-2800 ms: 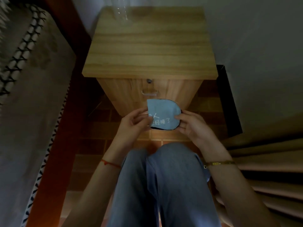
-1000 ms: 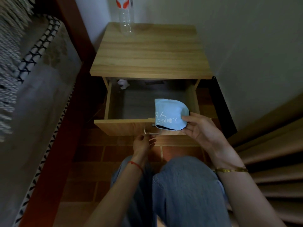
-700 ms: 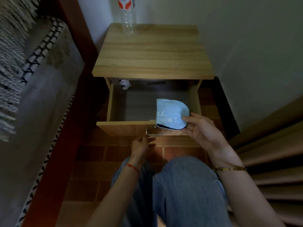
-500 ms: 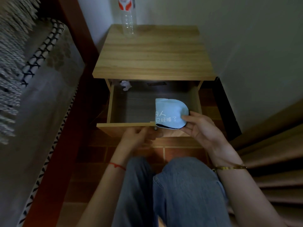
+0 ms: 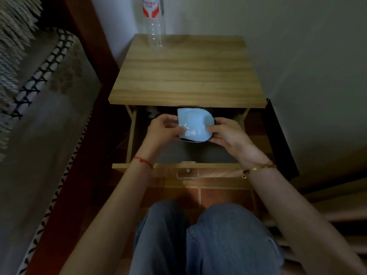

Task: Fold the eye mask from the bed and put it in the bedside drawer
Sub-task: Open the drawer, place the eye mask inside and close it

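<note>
Over the open drawer (image 5: 241, 124), hands (image 5: 162, 129) (image 5: 223, 133) partly hide eye mask (image 5: 195, 124).

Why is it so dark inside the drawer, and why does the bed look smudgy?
Head view: the wooden nightstand top shades the open drawer, yet the folded light-blue eye mask shows clearly; the patterned bedding at the left edge is blurred and stretched by the wide lens.

The bedside drawer (image 5: 127, 139) stands pulled well out, its dark floor mostly bare toward the front edge. Both hands and the folded eye mask (image 5: 195, 124) fill the back centre; a small crumpled scrap (image 5: 152, 112) sits in the back-left corner, under the overhanging cabinet top (image 5: 186, 76).
</note>
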`<action>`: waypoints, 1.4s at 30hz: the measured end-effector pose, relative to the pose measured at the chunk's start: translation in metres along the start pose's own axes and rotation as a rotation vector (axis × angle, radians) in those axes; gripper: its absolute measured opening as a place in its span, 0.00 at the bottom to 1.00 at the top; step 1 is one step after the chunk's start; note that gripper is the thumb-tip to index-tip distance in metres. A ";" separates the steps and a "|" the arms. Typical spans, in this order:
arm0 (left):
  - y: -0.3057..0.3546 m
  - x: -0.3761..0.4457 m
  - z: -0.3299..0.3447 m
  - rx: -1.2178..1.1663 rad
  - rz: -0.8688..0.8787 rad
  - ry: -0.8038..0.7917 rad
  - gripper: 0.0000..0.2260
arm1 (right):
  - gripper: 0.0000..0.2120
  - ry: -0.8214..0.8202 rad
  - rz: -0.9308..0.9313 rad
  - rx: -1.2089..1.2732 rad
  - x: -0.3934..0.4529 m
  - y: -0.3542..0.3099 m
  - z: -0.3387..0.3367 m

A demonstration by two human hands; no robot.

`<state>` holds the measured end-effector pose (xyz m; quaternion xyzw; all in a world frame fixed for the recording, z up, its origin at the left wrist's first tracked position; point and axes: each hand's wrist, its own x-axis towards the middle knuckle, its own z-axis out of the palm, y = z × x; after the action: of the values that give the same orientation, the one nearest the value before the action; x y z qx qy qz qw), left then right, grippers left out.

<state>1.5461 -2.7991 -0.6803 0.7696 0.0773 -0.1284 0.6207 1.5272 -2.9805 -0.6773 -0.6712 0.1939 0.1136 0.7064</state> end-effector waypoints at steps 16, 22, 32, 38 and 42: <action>-0.043 0.073 0.016 0.084 -0.323 -0.022 0.22 | 0.17 0.033 0.317 -0.248 0.093 0.035 0.015; -0.048 0.077 0.019 0.132 -0.357 -0.038 0.24 | 0.18 0.041 0.342 -0.244 0.099 0.041 0.017; -0.052 0.082 0.020 0.157 -0.361 -0.045 0.23 | 0.17 0.081 0.331 -0.265 0.107 0.051 0.015; -0.054 0.084 0.022 0.246 -0.306 -0.057 0.24 | 0.16 0.083 0.307 -0.297 0.109 0.053 0.014; -0.053 0.085 0.022 0.276 -0.298 -0.077 0.24 | 0.15 0.095 0.303 -0.310 0.111 0.054 0.013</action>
<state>1.6107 -2.8121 -0.7593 0.8217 0.1483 -0.2578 0.4862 1.6059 -2.9749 -0.7733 -0.7396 0.3057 0.2153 0.5596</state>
